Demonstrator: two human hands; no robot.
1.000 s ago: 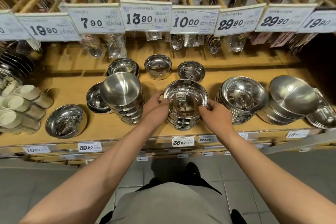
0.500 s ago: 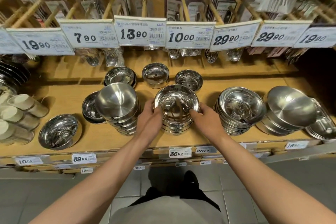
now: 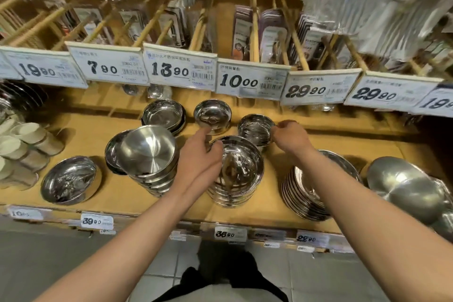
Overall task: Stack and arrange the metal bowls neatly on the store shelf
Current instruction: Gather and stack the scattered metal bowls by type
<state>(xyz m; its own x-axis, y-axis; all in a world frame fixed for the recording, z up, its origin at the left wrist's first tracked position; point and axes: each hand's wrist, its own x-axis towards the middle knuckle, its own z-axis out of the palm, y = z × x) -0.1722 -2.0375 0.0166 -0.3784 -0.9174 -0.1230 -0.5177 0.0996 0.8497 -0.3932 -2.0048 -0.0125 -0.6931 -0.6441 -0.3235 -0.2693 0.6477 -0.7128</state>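
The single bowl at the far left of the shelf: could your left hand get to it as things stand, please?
Probably yes. The left hand holds nothing, and bare shelf lies before the single bowl; only the tilted stack stands between.

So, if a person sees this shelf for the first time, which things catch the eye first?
Probably the two hands in the middle: the left hand at the rim of the central bowl stack, the right hand pinching the small bowl behind it. Next, the white price tags hanging above, and the tilted bowl stack at the left.
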